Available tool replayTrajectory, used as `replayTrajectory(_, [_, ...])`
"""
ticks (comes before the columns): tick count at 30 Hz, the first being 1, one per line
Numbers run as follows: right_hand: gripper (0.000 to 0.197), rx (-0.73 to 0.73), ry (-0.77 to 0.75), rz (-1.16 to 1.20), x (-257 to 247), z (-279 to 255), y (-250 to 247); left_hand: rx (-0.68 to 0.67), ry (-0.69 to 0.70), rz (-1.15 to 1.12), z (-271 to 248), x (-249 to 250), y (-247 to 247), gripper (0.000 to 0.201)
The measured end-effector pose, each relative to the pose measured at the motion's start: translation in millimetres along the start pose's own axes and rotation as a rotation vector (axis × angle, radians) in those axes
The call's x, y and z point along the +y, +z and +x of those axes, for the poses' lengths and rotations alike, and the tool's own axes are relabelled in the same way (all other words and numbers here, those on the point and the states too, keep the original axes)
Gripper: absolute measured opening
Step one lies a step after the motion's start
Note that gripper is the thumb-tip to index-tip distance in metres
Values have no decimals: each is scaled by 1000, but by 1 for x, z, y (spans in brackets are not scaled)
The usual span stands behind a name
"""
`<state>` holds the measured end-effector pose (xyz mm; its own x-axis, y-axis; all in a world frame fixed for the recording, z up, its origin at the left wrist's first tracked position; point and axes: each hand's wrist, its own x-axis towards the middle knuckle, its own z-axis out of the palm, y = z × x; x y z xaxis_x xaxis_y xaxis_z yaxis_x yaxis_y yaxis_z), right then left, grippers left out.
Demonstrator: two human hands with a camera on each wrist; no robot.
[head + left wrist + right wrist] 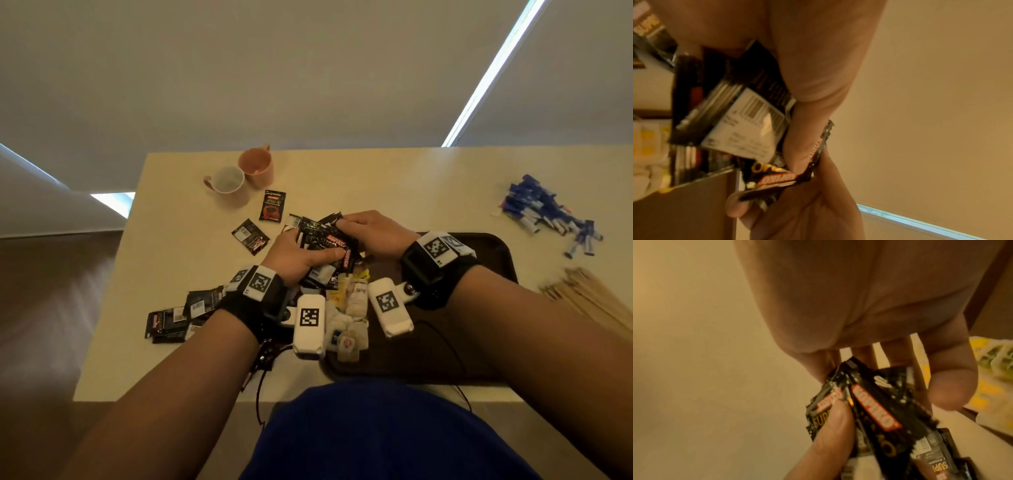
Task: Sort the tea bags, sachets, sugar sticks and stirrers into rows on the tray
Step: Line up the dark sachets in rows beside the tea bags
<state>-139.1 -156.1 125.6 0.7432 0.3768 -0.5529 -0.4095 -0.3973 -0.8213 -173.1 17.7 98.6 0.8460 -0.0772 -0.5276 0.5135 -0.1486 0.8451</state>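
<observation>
Nearest, both forearms reach forward over the near edge of the cream table (394, 171), each wrist wrapped in a black strap carrying white marker blocks. Between the wrists a heap of pale tea bags (349, 318) lies at the left end of the dark brown tray (493, 250), which sits on the near right part of the table. Just beyond the tea bags the two hands meet over a bundle of black coffee sachets (329, 240). Palm turned inward, the left hand (294, 257) grips the bundle from the left, its thumb laid across the front of the packets and its fingers curled behind them. From the right, the right hand (373, 236) arches knuckles-up, its fingertips pinching the far upper edge of the same bundle; the right wrist view shows the thumb standing off from the packets. More sachets lie loose on the table to the near left and just past the hands. At the right edge lie wooden stirrers (589, 294), and farther off a pile of blue and white sugar sticks (548, 216). Two mugs (239, 178) stand touching at the far left.
</observation>
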Motion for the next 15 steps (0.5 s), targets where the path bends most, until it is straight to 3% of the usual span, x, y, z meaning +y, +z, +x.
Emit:
replayTrajectory(4, [41, 33, -87, -52, 9, -20, -23, 34, 20, -135, -4, 10, 36, 37])
replayTrajectory(8, [26, 226, -261, -53, 28, -33, -49, 55, 62, -231, -3, 20, 68, 52])
replayTrajectory(12, [14, 283, -280, 80, 39, -48, -68, 5, 61, -316, -5, 33, 94, 55])
replayTrajectory(15, [13, 370, -292, 52, 45, -53, -78, -16, 40, -367, -5, 42, 109, 62])
